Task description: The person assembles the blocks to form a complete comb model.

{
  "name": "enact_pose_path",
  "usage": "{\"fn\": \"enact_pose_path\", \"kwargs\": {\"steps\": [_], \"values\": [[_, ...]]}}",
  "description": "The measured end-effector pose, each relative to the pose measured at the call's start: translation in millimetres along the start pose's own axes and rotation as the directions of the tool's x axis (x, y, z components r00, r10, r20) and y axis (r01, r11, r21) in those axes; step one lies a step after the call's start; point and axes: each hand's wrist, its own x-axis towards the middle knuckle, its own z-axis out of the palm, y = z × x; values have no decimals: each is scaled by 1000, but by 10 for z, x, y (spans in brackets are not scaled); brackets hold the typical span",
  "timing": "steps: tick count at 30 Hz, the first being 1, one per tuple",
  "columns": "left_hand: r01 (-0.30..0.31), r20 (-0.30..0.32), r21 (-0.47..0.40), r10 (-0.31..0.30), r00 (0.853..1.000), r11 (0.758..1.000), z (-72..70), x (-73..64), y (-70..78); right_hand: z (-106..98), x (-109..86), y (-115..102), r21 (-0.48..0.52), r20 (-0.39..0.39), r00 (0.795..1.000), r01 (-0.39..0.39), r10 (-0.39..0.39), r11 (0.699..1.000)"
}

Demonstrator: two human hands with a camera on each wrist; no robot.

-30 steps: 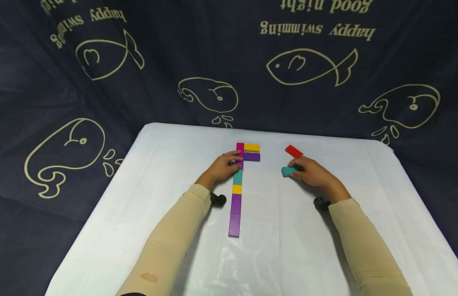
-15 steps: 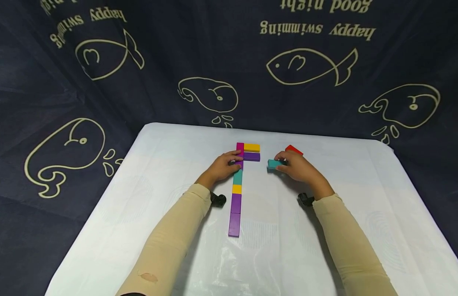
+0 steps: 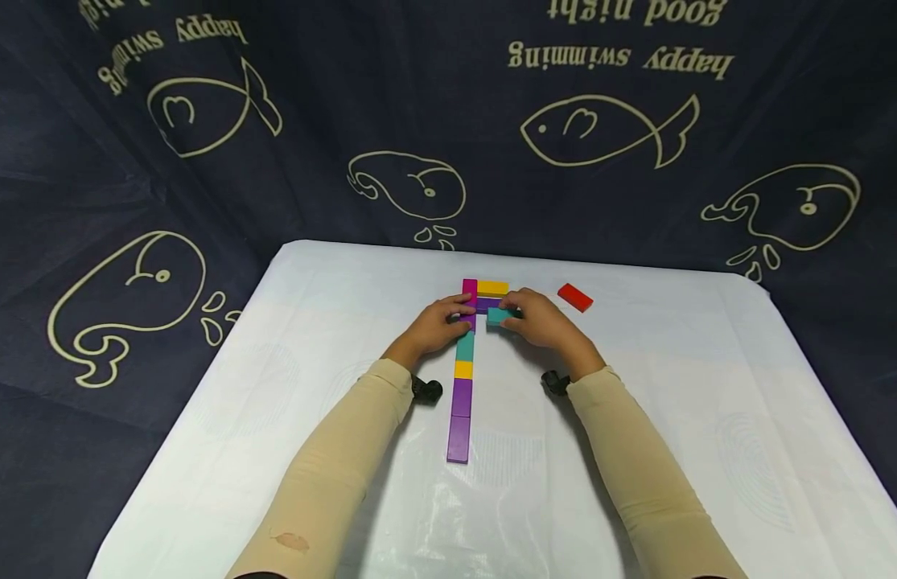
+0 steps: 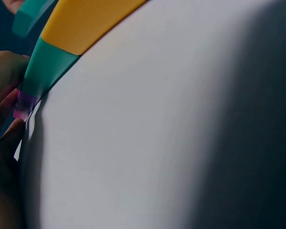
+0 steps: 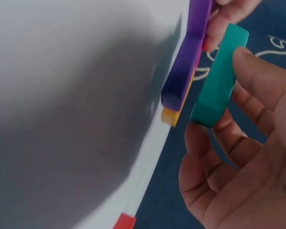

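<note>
My right hand [image 3: 542, 319] pinches a teal block [image 5: 220, 78] between thumb and fingers, raised off the table in the right wrist view. In the head view it overlaps the near side of a dark purple block [image 3: 487, 305]. A yellow block [image 3: 493, 287] lies just beyond that one; both stick out rightward from the top of a column. My left hand [image 3: 435, 323] rests its fingertips on the magenta block [image 3: 470, 287] and the purple block [image 3: 471, 323] there. Below run a teal block [image 3: 466, 346], a small yellow block [image 3: 463, 370] and two purple blocks [image 3: 461, 397].
A red block [image 3: 575, 297] lies alone to the right of my right hand. White cloth covers the table [image 3: 274, 362], and a dark printed curtain [image 3: 491, 193] stands behind its far edge.
My right hand has carried the teal block leftward, away from beside the red block, up to the dark purple block. The left hand has stayed in place.
</note>
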Motion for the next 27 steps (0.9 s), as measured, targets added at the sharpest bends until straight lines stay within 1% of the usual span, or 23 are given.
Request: {"fn": "enact_pose_path", "kwargs": {"steps": [9,18,27], "values": [[-16,-1,13,16,1000,1000,-9,10,0,153,120,-75,-60,-7,1000,0,0,998],[-20,-2,24,20,1000,1000,-7,-2,-4,243,129,-127,-112,6,1000,-8,9,994],[-6,-7,12,7,1000,1000,1,-8,-3,272,130,-137,-129,7,1000,-19,20,991]]}}
